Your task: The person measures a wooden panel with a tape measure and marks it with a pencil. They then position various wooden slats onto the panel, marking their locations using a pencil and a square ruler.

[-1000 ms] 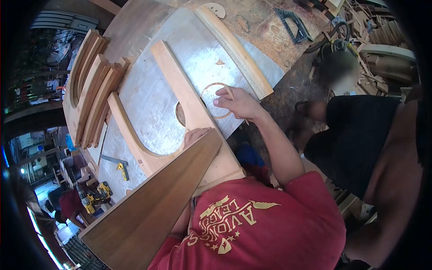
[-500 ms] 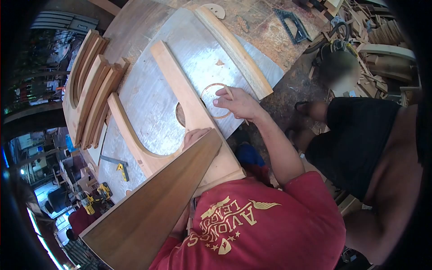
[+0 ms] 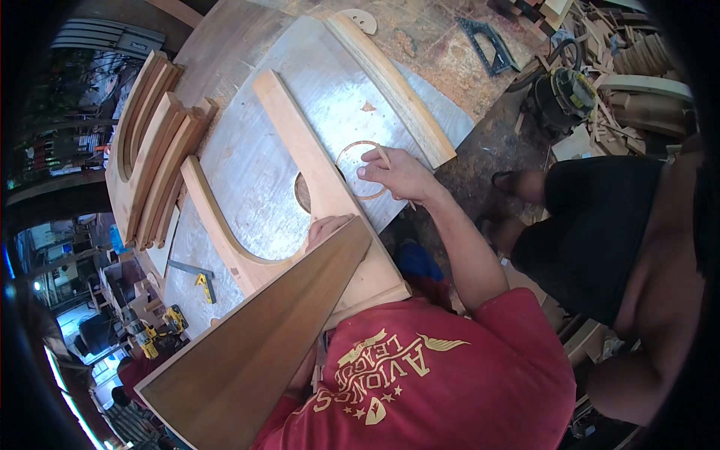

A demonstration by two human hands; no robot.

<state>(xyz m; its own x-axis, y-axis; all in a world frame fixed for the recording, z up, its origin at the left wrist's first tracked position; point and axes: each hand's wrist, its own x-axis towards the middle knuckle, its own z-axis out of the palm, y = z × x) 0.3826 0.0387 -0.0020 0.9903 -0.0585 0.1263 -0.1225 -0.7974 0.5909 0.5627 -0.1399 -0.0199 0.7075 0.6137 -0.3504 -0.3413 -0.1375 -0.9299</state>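
Our right hand [image 3: 401, 174] is raised over the near-right side of a grey-topped table [image 3: 255, 180], its fingers pinching a thin pencil-like stick [image 3: 383, 155] just above a ring outline [image 3: 349, 145] on the surface. In front of us lies a pale wooden frame [image 3: 300, 142] with a deep U-shaped opening, its two arms pointing away from us across the table. A tapered brown board [image 3: 247, 352] slants over the frame's near end, its narrow tip to the right and its broad end toward our lower left. Our left hand [image 3: 327, 227] shows at the board's far edge, over the frame; the board covers part of it, so we cannot tell whether those fingers grasp or only press. A square [image 3: 201, 281] with a yellow head lies left of the frame. To handle this well, in our judgement, we should let the left hand steady board and frame together, fingertips clear of the edge, and hold the stick lightly, sighting squarely along the board so it does not slip or tilt.
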